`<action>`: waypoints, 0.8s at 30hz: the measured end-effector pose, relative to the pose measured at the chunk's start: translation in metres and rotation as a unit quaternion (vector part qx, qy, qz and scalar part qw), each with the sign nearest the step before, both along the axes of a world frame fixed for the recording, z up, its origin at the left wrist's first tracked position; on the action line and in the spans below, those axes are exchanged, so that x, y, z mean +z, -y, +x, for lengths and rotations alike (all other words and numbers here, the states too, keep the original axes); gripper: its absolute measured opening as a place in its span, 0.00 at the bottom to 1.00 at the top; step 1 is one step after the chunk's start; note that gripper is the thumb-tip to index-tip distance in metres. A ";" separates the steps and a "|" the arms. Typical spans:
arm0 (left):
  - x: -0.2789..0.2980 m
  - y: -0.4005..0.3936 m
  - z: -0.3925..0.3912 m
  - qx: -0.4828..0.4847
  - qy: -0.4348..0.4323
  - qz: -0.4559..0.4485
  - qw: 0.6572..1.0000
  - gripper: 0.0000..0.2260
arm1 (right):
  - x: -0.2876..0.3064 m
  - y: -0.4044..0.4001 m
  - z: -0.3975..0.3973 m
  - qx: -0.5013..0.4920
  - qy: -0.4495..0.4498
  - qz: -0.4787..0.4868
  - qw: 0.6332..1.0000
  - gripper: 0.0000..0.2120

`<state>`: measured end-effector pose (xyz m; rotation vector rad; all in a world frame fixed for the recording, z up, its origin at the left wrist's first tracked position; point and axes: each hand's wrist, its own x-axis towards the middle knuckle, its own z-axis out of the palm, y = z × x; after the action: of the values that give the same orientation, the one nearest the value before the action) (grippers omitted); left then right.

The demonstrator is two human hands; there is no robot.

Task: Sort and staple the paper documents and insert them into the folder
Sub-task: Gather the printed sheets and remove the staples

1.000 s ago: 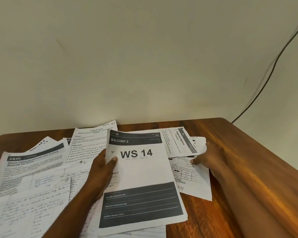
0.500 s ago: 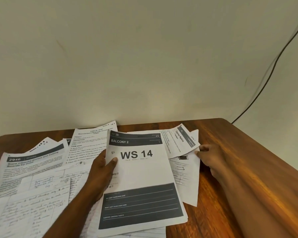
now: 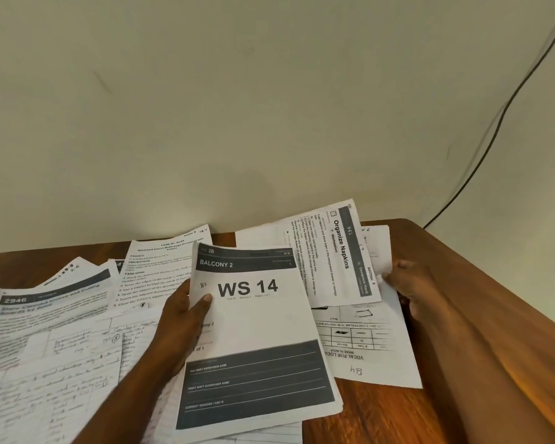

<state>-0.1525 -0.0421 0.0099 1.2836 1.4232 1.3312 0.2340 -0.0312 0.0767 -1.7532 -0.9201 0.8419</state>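
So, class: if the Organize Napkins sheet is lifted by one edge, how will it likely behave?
The Organize Napkins sheet looks like thin printer paper, so it would probably droop. The right hand raises its edge easily, suggesting it is very light. Lying on other papers, it may slide when pushed.

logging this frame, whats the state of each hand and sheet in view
left hand: grips the WS 14 sheet, thumb on top
WS 14 sheet: face up, atop the pile
right hand: pinches the napkins sheet's edge
napkins sheet: lifted, turned sideways
B4 sheet: flat, upside down
2946 sheet: flat, face up
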 end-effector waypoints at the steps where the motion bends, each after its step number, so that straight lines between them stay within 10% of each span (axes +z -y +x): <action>1: 0.000 0.000 0.000 0.002 -0.003 0.000 1.000 0.14 | -0.001 -0.001 0.000 0.000 -0.001 -0.002 1.000 0.05; 20: 0.000 -0.001 0.000 -0.001 0.014 -0.014 1.000 0.12 | -0.015 -0.004 -0.012 0.071 0.172 0.005 0.982 0.07; 24: 0.002 0.000 0.001 0.001 0.017 -0.015 1.000 0.12 | 0.004 0.010 -0.017 0.171 0.039 -0.054 0.983 0.31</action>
<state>-0.1514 -0.0422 0.0115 1.2357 1.4162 1.3216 0.2170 -0.0415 0.0806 -1.7566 -1.2717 1.0649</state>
